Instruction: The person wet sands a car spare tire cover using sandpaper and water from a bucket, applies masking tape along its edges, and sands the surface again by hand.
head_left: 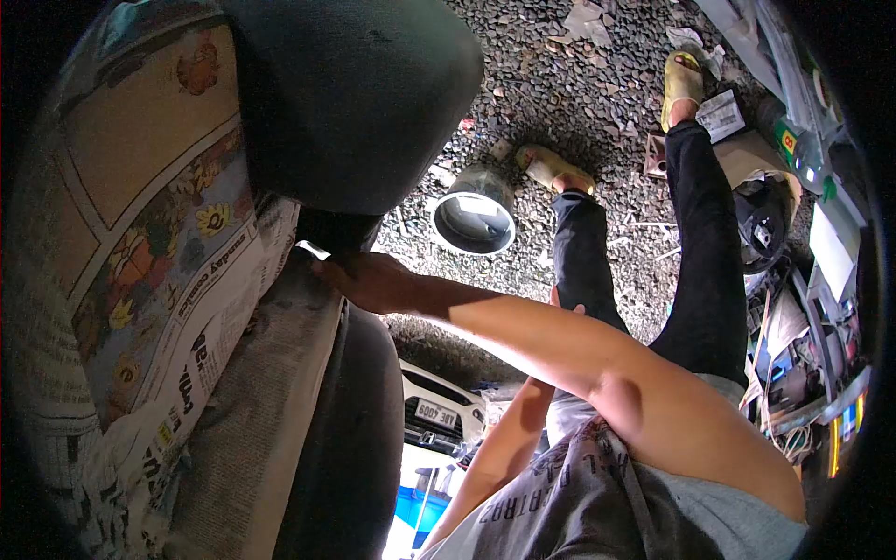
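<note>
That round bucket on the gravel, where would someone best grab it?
I'd take the bucket by its thin circular rim, coming from the open end. The mouth faces the camera with nothing across it, so the wall could probably be pinched from inside and outside. I can't make out a handle.

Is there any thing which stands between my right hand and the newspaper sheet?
Nothing large visibly blocks the way. The right hand is close to the edge of the newspaper sheet; only a small shiny piece shows at its fingertips, on the side toward the paper.
</note>
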Available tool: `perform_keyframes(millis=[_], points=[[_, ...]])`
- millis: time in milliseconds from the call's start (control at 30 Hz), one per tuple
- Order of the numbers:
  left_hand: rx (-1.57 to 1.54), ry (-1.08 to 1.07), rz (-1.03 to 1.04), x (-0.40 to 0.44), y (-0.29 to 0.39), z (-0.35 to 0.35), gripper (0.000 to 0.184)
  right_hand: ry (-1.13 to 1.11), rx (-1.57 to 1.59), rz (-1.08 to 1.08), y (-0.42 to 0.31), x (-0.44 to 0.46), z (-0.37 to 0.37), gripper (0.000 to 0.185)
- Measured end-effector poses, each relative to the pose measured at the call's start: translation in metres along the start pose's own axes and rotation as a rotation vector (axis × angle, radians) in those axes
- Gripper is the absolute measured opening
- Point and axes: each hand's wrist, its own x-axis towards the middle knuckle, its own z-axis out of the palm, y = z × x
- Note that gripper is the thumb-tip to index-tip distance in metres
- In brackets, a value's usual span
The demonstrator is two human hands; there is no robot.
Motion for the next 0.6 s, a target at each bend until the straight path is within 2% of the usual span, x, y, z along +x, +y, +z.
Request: perform_keyframes(millis=[67,133,167,267,300,367,467,567,600], points=[[0.231,0.046,0.210,0.002,-0.015,0.001,0.079,0.002,0.007,0.006,0.003,0.001,0.001,0.069],[0.348,0.021,0.226,0.002,-0.020,0.002,0.079,0.066,0.019,-0.047,0.011,0.001,0.009,0.068],[0.301,-0.027,0.108,0.002,-0.021,0.006,0.080,0.097,0.025,-0.073,0.015,0.001,0.012,0.067],[0.194,-0.036,-0.124,0.008,-0.019,0.015,0.082,-0.065,0.031,0.048,-0.005,-0.016,-0.005,0.063],[0.163,-0.015,-0.179,0.010,-0.024,0.020,0.082,-0.031,0.042,0.000,-0.001,-0.015,-0.002,0.062],[0.140,-0.027,-0.200,0.013,-0.030,0.022,0.083,0.036,0.065,-0.096,0.006,-0.013,0.003,0.063],[0.135,-0.037,-0.192,0.017,-0.034,0.022,0.083,0.037,0.235,0.032,0.010,-0.019,-0.009,0.065],[0.122,-0.018,-0.160,0.015,-0.034,0.023,0.083,0.174,0.184,-0.054,0.024,-0.018,-0.010,0.068],[0.114,-0.005,-0.149,0.014,-0.033,0.023,0.083,0.149,0.168,0.012,0.026,-0.017,-0.008,0.068]])
